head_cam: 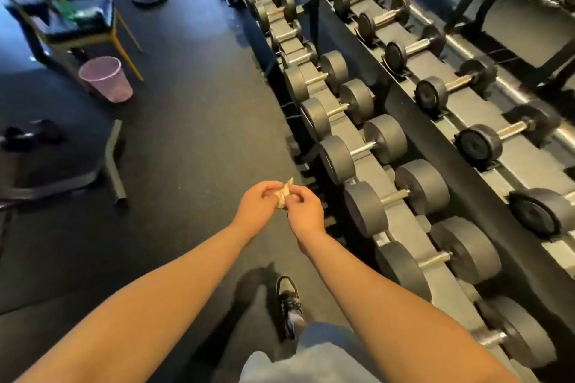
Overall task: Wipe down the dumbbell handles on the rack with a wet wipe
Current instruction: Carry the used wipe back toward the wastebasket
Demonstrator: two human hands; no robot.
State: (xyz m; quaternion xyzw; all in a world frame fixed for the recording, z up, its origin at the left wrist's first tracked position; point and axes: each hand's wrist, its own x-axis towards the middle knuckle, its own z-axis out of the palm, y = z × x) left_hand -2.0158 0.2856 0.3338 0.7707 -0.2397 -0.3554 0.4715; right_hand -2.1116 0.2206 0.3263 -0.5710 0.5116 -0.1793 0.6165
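Both hands pinch wipe beside rack; pink bin, chair far left.

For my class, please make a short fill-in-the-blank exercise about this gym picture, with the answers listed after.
1. The left hand and right hand together hold a crumpled ____.
2. The dumbbells sit on a rack to the person's ____.
3. The bin beside the chair is ____ in colour.
Answers: wipe; right; pink.
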